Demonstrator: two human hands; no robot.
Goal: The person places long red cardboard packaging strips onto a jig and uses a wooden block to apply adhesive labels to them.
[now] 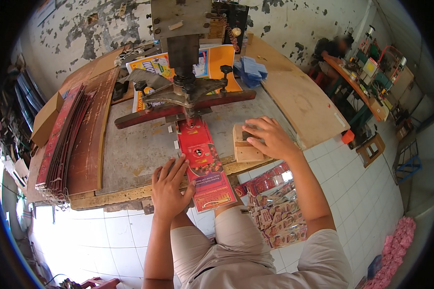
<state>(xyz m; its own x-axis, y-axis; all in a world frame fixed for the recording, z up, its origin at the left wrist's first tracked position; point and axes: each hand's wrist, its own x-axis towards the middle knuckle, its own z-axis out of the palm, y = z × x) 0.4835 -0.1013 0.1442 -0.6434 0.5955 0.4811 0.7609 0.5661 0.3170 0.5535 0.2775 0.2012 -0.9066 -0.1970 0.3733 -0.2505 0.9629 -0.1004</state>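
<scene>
A long red printed strip (200, 154), seemingly stacked sheets, lies under the press head (190, 98). Its purple and orange near end overhangs the table's front edge above my lap. My left hand (170, 188) is open, its fingers flat at the strip's left edge and its thumb on the near part. To the right, my right hand (272, 137) rests over a small wooden block (248, 151) with a dark piece on top. Its fingers are bent but apart and grip nothing I can see. Small white pieces (176, 144) sit along the strip's left side.
Red printed strips (62, 139) are stacked at the table's left. Behind the press lie a colourful printed sheet (217, 67) and blue sheets (250, 71). Below the table's right front are printed packages (277, 212). A person (330, 53) sits at a far-right workbench (359, 86).
</scene>
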